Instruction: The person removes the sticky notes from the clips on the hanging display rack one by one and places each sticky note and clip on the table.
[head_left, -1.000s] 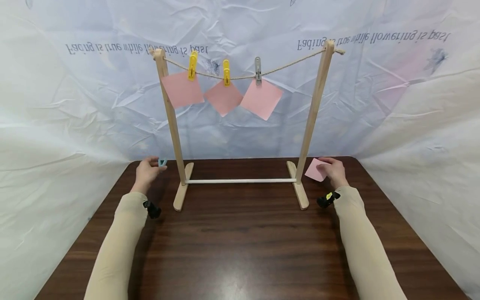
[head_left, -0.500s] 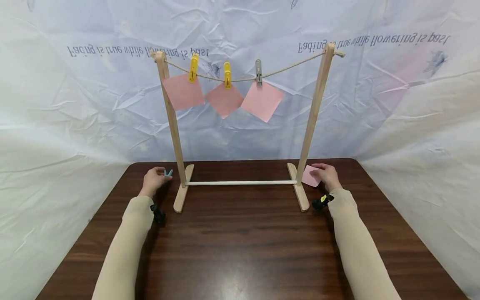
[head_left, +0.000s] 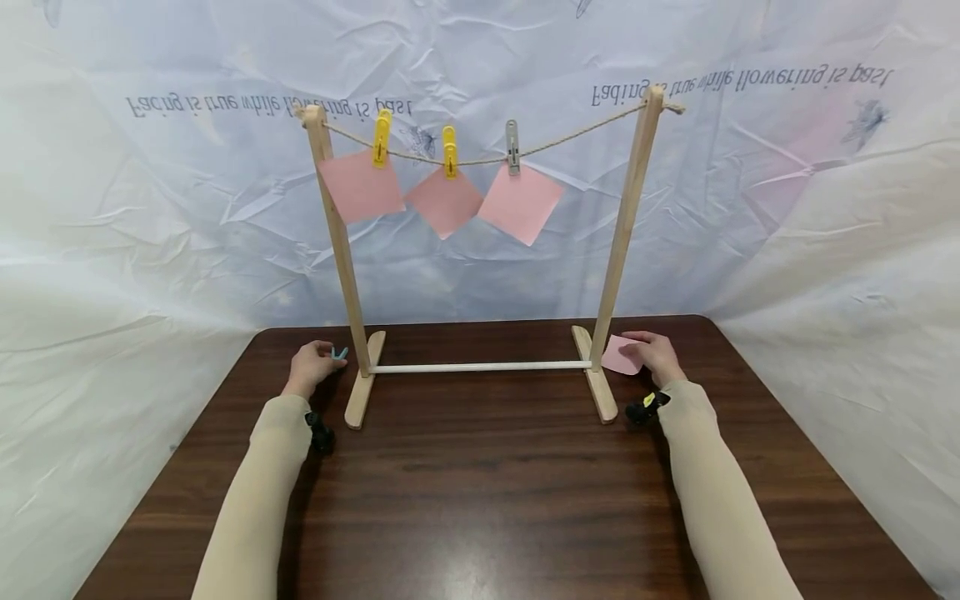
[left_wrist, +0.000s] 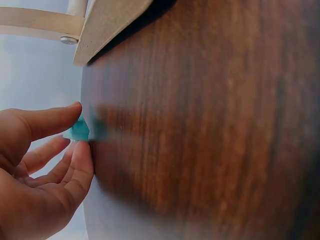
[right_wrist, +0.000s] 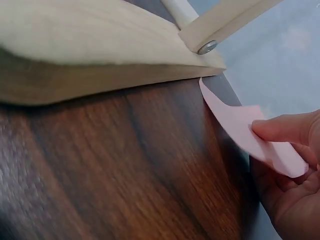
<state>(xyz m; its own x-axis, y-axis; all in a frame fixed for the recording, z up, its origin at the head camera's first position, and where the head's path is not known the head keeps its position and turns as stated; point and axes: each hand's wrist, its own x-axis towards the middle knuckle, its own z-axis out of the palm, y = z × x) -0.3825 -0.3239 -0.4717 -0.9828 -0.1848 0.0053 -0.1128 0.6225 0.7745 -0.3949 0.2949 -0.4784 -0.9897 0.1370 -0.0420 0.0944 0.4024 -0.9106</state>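
Observation:
Beside the rack's left foot, my left hand (head_left: 310, 367) pinches a teal clothespin (left_wrist: 78, 130) between thumb and fingers, close above the tabletop. On the other side, my right hand (head_left: 657, 357) holds a square of pink paper (right_wrist: 245, 131) by one edge, thumb on top. The paper bends a little, and its far corner reaches the rack's right foot (right_wrist: 125, 55). Three more pink squares hang from the rope (head_left: 577, 133): the left one (head_left: 362, 190) and middle one (head_left: 446, 204) under yellow clothespins, the right one (head_left: 521, 205) under a grey clothespin (head_left: 513, 148).
The wooden rack has a left post (head_left: 341, 250), a right post (head_left: 626, 225) and a white crossbar (head_left: 480, 367) low between them. It stands toward the back of the dark wooden table (head_left: 465, 475). Pale printed cloth (head_left: 480, 283) encloses the back and sides.
Both hands have come inward toward the rack's feet and slightly lower, the left with the clothespin, the right with the paper. In the last half second they have barely moved.

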